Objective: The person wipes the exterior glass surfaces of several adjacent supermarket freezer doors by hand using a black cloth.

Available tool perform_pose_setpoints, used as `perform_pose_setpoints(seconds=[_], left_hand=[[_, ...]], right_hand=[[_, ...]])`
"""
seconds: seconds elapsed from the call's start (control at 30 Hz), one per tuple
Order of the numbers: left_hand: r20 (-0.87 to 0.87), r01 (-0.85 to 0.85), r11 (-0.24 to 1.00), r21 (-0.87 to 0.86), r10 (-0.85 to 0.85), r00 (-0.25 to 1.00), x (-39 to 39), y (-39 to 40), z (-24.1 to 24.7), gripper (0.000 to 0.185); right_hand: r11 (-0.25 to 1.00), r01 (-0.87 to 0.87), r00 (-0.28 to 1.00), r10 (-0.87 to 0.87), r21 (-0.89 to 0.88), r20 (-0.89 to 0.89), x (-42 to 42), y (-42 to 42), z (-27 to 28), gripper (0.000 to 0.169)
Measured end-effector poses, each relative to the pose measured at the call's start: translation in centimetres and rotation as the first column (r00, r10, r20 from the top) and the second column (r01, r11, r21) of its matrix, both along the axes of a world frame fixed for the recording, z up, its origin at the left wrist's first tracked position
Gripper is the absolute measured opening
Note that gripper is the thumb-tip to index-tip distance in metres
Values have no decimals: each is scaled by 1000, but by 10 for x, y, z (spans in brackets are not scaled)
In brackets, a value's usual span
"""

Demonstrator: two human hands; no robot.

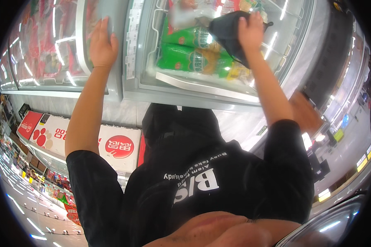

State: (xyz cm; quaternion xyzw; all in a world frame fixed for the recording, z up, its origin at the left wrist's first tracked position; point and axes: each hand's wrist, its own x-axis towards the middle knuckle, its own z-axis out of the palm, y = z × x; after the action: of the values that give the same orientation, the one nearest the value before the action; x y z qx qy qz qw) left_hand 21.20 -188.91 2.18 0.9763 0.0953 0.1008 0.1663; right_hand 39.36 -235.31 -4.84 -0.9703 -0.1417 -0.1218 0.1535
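My left hand (104, 44) lies flat, thumb apart, on the light grey rim (113, 78) of the left chest freezer. It holds nothing. My right hand (251, 31) is on a black cloth pouch (228, 29) with a thin cord, over the glass lid (278, 49) of the other chest freezer. The fingertips lie across the black cloth; what is under it is hidden. Through the glass, green food packets (181, 57) and a yellow packet (236, 72) show inside. A pale curved handle strip (201, 88) runs along the lid's near side.
A strip of price labels (132, 40) lines the right freezer's left edge. The left freezer holds red-and-clear bags (46, 46). White cartons with red print (119, 145) are stacked by my left arm. A long dark mat or panel (324, 58) lies beyond the right freezer.
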Motion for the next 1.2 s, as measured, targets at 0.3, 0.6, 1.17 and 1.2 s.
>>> perform_pose_setpoints(seconds=[0.3,0.6,1.17,1.2], left_hand=[[41,-23,1000,2,23,999,-2,3,-1,55],[69,1,999,33,-3,998,-4,1,-4,56],[41,-6,999,47,4,999,-2,-2,6,62],[46,-22,999,37,20,999,-3,-2,1,59]], right_hand=[[973,-59,986,92,225,-140,-86,126,32,75],[968,-249,963,245,-16,-112,-113,186,16,63],[954,-298,954,297,-27,-43,-44,228,40,68],[903,-420,907,415,-89,-68,-74,235,44,69]])
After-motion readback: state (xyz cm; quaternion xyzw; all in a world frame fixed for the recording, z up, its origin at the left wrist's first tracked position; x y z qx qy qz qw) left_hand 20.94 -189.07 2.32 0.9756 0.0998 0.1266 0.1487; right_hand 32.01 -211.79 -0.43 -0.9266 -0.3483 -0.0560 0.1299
